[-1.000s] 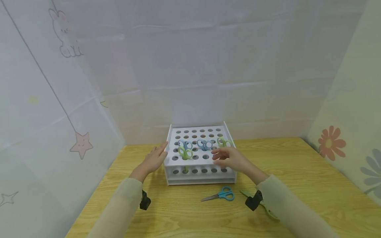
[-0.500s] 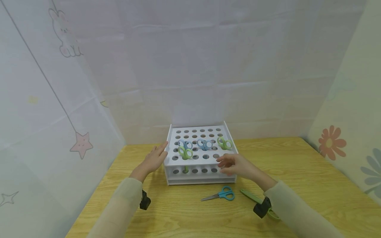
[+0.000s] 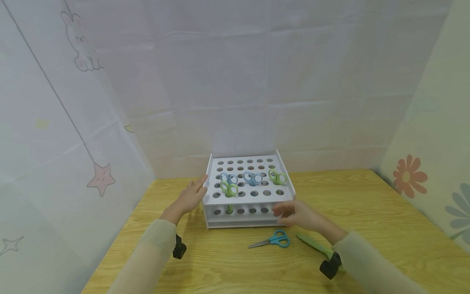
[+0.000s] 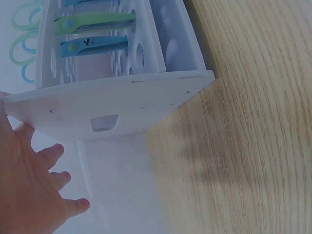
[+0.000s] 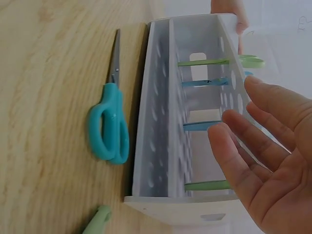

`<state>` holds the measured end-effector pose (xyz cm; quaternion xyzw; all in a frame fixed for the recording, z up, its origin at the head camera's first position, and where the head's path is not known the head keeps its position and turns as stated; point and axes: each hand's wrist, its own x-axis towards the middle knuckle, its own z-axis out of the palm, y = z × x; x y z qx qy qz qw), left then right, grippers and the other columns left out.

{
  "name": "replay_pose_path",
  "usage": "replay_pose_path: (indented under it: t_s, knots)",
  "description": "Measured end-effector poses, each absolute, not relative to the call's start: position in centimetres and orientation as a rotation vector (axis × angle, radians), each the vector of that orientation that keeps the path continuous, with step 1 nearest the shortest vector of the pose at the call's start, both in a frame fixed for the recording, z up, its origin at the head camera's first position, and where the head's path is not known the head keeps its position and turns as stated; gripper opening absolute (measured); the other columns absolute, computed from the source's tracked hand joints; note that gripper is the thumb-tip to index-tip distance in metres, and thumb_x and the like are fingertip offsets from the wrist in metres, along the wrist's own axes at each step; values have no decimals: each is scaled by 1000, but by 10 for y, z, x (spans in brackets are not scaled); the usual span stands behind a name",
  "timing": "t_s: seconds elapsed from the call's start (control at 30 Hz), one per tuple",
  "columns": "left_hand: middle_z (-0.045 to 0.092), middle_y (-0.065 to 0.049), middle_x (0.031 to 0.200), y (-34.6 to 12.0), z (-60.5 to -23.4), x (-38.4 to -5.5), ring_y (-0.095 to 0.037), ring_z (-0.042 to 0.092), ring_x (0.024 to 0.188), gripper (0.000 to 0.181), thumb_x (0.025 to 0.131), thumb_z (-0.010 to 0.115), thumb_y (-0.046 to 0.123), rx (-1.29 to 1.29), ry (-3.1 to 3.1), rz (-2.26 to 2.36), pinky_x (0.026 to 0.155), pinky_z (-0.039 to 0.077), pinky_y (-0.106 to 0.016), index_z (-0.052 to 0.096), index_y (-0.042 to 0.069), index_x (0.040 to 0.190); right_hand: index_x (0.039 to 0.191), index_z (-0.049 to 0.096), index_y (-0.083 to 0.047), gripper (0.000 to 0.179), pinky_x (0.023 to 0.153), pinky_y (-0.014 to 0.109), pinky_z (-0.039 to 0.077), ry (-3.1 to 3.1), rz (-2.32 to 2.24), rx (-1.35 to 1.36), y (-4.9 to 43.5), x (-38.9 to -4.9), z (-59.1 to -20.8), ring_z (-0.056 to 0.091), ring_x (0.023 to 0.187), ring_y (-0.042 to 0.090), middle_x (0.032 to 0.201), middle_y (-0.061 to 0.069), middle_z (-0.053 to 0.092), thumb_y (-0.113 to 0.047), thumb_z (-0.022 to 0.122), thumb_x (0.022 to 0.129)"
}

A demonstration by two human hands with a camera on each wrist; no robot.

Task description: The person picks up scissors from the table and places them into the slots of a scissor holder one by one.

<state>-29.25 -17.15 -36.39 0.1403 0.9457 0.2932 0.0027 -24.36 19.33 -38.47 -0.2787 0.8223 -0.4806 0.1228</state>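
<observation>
A white two-tier rack [image 3: 235, 223] full of round holes stands on the table. My left hand [image 3: 189, 198] rests against its left side, fingers extended, seen also as the hand [image 4: 29, 180] in the left wrist view. Two green scissors [image 3: 229, 189] [image 3: 278, 178] and two blue scissors [image 3: 233, 179] [image 3: 253, 179] stand in the holes, handles up. My right hand [image 3: 302, 215], holding nothing and with fingers loosely bent, hovers before the rack's front right corner. Teal-handled scissors [image 5: 111, 126] lie in front of the rack. Green scissors [image 3: 313, 244] lie to their right, partly hidden beneath my right wrist.
The wooden table [image 3: 220, 261] reaches back to a pale cloth backdrop [image 3: 238, 81]. Patterned cloth walls flank it, with a pink star [image 3: 101, 179] on the left and a red flower [image 3: 407, 176] on the right. A camera is strapped to each wrist.
My right hand has drawn back from over the rack's front holes, moving right and toward me, uncovering the front right hole. My left hand and all the scissors have stayed put.
</observation>
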Motion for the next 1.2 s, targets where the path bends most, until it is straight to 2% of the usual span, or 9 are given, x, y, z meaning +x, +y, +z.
replay_pose_path:
  t_s: [0.27,0.53,0.73,0.93,1.0,1.2]
  knots:
    - [20,-5,151,-171,-364,-292,-39,2,136,52,99,25,30,441,2970,914,101,3,-63,19,18,149,117,58,7,41,67,30,51,2437,-1344,-797,198,-242,-399,58,86,24,106,20,61,-9,69,81]
    - [20,-6,151,-171,-362,-291,-39,2,136,52,99,25,30,428,2965,926,101,2,-63,19,17,149,118,56,8,40,58,40,52,2394,-1332,-795,200,-239,-411,58,81,24,109,24,59,-5,66,82]
    - [19,-7,151,-171,-363,-291,-39,1,136,52,99,25,31,430,2963,926,101,2,-63,18,17,149,118,55,9,44,57,40,51,2363,-1336,-711,201,-240,-417,56,82,23,109,23,59,-6,69,79]
    - [20,-8,151,-171,-364,-292,-39,1,136,52,99,26,31,435,2965,933,101,2,-63,18,18,149,113,57,11,40,54,37,52,2389,-1309,-804,202,-241,-425,54,80,23,102,21,60,-4,69,78]
    - [20,-8,151,-171,-364,-292,-39,1,136,52,99,26,32,435,2966,933,101,2,-63,18,18,149,112,57,11,39,54,35,52,2407,-1295,-833,203,-243,-429,55,81,24,103,21,60,-4,70,78]
    - [20,-9,150,-171,-364,-291,-40,3,135,52,99,26,31,432,2976,923,101,3,-63,19,18,149,110,61,8,37,73,33,51,2466,-1247,-883,203,-246,-436,58,92,33,107,19,62,-6,71,78]
